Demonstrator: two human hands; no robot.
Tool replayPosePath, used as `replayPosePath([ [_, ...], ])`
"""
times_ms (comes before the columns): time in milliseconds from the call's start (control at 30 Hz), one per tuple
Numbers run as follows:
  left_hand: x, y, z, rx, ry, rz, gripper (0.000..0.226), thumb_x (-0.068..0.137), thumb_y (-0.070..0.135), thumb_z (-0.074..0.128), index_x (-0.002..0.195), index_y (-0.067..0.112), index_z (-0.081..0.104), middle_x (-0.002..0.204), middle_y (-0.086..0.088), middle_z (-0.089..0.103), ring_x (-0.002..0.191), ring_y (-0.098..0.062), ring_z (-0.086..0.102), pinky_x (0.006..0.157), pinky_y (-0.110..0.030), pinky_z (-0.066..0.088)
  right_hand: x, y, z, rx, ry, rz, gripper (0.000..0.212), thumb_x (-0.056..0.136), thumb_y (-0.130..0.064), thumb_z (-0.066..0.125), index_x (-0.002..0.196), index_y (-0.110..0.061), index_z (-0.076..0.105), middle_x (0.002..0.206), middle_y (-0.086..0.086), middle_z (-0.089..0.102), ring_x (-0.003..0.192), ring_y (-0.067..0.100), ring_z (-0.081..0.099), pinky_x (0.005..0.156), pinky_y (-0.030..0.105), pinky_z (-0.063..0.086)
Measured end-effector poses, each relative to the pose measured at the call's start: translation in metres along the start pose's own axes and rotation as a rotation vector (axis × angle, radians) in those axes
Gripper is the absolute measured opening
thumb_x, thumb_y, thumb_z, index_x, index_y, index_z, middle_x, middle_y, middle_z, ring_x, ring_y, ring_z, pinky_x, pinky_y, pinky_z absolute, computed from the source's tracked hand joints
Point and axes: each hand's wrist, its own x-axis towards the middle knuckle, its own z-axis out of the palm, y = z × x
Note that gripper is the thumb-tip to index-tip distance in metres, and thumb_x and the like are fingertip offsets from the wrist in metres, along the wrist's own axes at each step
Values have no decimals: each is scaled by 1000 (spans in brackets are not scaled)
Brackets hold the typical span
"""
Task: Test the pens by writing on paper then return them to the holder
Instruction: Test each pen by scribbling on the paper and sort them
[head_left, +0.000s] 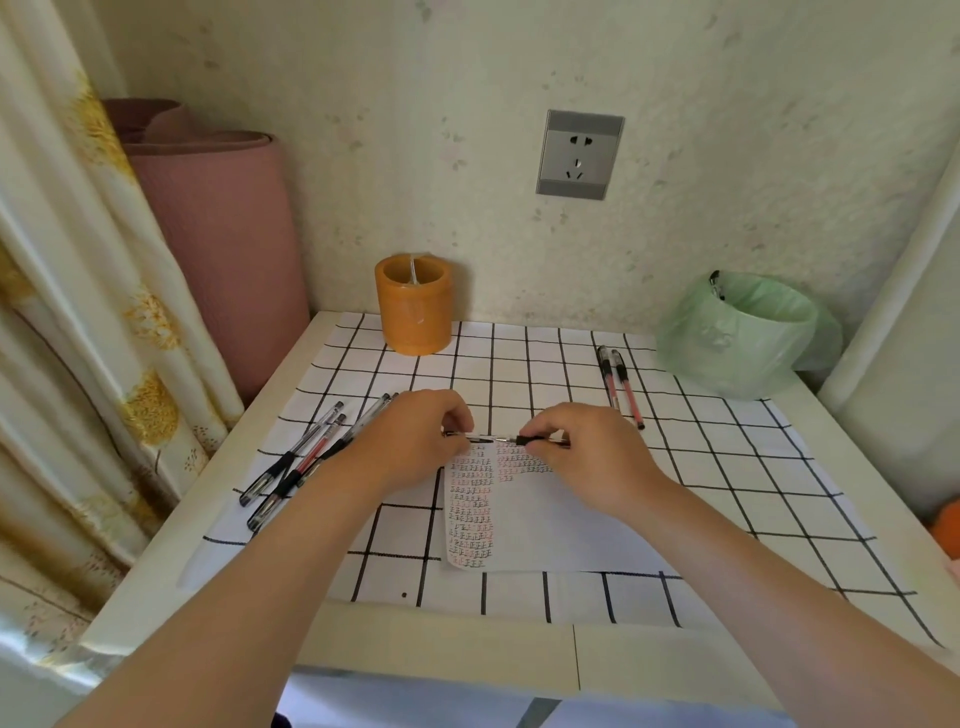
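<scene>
Both hands meet over the paper (545, 525). Left hand (415, 441) pinches the cap; right hand (587, 452) grips the pen (530, 441) by its barrel. Looks like capping or uncapping, can't tell which. Pen lies level, long axis left-right, tip toward the left hand. Holder (414, 306) stands well behind, at the wall.
</scene>
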Motion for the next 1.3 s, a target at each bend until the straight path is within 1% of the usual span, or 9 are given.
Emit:
replayPosePath([
  [333,-5,9,1,-41,-42,25,15,85,24,76,90,33,65,84,19,64,74,17,55,60,-8,37,-2,-6,1,57,-23,-65,14,87,-28,70,96,-38,74,94,-25,70,87,-3,62,80,26,52],
  [467,-6,17,3,-173,-73,2,9,83,29,76,85,32,67,82,12,69,75,2,61,68,-19,49,-3,-11,-2,41,-73,-140,15,93,-27,63,103,-35,71,96,-19,71,88,3,64,80,33,53],
  [567,-6,24,4,-329,-103,-75,9,82,34,76,81,27,71,76,8,74,69,-4,65,69,-27,53,-5,-15,-3,-210,-74,-244,24,94,-45,48,104,-34,67,83,-16,60,82,10,53,78,36,46],
  [667,-9,32,5,-466,-163,-124,13,79,30,80,78,19,73,76,-1,75,65,-7,64,72,-31,56,-7,-19,-3,-377,-38,-250,55,77,-79,40,82,-30,64,72,-16,51,78,12,47,77,33,37],
  [800,-14,39,9,-542,-254,-178,17,77,36,82,72,21,75,70,2,75,60,-3,65,54,-15,49,-6,-21,-2,-449,-7,-257,67,61,-95,40,53,-29,46,55,-11,45,65,12,44,72,32,34],
  [1067,-15,40,0,-594,-400,-262,24,78,39,79,89,18,77,77,-1,75,71,-6,70,60,-18,46,-6,-24,-3,-323,42,-278,59,70,-68,51,44,-17,38,38,-4,35,42,16,34,59,27,27],
  [1133,-14,41,-2,-574,-362,-271,16,79,34,78,86,20,77,75,2,75,66,-4,68,60,-19,45,-4,-24,-4,-300,-15,-262,55,70,-76,48,57,-23,53,51,-9,50,51,11,45,56,28,34],
  [1200,-11,39,-4,-558,-243,-286,11,82,30,74,86,20,75,76,6,75,62,-3,65,58,-19,46,-4,-19,-5,-200,-86,-222,49,74,-76,51,88,-30,59,79,-14,59,71,7,54,62,29,44],
  [1300,-5,33,-11,-538,16,-330,8,88,30,68,91,23,73,79,12,76,63,-3,66,63,-24,49,-2,-10,-4,-49,-77,-195,25,90,-28,64,112,-22,54,105,-6,53,84,11,53,74,30,47],
])
